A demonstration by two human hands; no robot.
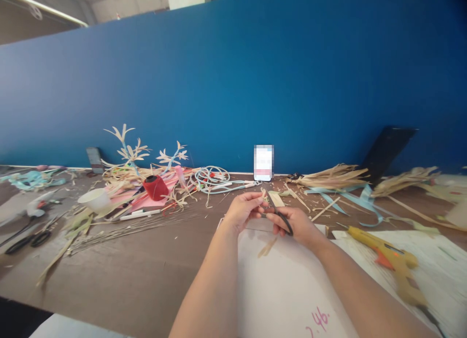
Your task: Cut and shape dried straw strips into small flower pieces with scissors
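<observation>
My right hand is closed round the black handles of a small pair of scissors, blades pointing up and left. My left hand pinches a thin pale strip of dried leaf right at the blades. The two hands meet above a white sheet of paper on the brown table. A small cut scrap of leaf lies on the paper just below them.
A yellow glue gun lies at the right on white paper. A red thread spool, a white cup, leaf flowers, white cables and black scissors are at the left. Dried leaf bundles and pale blue ribbons lie along the blue wall.
</observation>
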